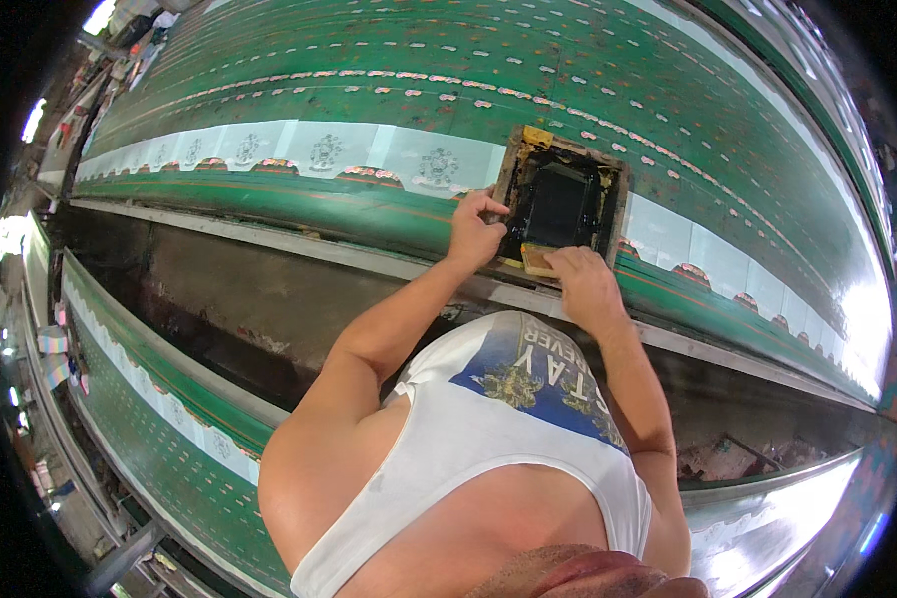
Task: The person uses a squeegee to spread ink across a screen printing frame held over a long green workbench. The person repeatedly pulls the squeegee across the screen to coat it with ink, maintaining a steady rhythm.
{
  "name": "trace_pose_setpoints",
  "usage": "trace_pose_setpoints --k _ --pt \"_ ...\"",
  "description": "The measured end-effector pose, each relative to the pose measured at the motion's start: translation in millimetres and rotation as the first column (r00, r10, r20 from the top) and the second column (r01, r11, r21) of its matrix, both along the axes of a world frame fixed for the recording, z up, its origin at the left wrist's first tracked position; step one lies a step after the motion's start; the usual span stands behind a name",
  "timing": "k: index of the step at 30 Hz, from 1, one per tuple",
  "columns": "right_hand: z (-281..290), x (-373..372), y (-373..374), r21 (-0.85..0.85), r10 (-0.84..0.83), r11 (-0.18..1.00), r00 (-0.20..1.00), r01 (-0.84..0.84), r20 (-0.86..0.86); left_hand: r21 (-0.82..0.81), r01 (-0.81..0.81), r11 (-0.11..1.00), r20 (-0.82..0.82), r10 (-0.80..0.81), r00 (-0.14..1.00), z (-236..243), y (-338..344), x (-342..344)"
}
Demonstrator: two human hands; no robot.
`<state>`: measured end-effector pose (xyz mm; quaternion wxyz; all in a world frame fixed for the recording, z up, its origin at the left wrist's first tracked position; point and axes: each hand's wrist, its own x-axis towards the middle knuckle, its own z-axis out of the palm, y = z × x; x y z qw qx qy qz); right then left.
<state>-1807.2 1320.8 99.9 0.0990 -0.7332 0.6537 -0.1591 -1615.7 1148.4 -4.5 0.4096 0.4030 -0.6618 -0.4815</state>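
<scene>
A wooden screen printing frame [618, 194] lies on the long green table [369, 214], over a strip of white fabric pieces [299, 145] with dark line prints. Black ink smears its inner edges around a dark mesh [556, 204]. My left hand [476, 229] is closed on the frame's left side, fingers hooked over the edge. At the near end of the mesh, my right hand [582, 281] grips a squeegee [538, 261] with a pale wooden handle. Its blade is hidden from view.
Rows of small coloured marks cover the table's far part. A metal rail [339, 251] runs along its near edge. Behind me, past a dark gap, stands a second green table [184, 453] with white pieces on it. More fabric pieces [708, 259] continue to the right.
</scene>
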Motion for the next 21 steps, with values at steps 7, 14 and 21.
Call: trace_pose_setpoints --k 7,14,21 --pt "18 -63 -72 0.175 -0.103 0.981 0.986 0.079 0.13 0.245 0.066 0.967 -0.162 -0.026 0.987 -7 -7 -1" --pt "-10 -101 -140 -0.067 -0.216 0.974 0.976 0.218 0.037 0.323 0.127 0.938 -0.08 -0.106 0.991 2 -19 3" --pt "3 -74 -118 0.047 -0.153 0.987 0.988 0.152 0.013 0.288 0.147 0.946 -0.067 -0.133 0.989 1 -23 7"
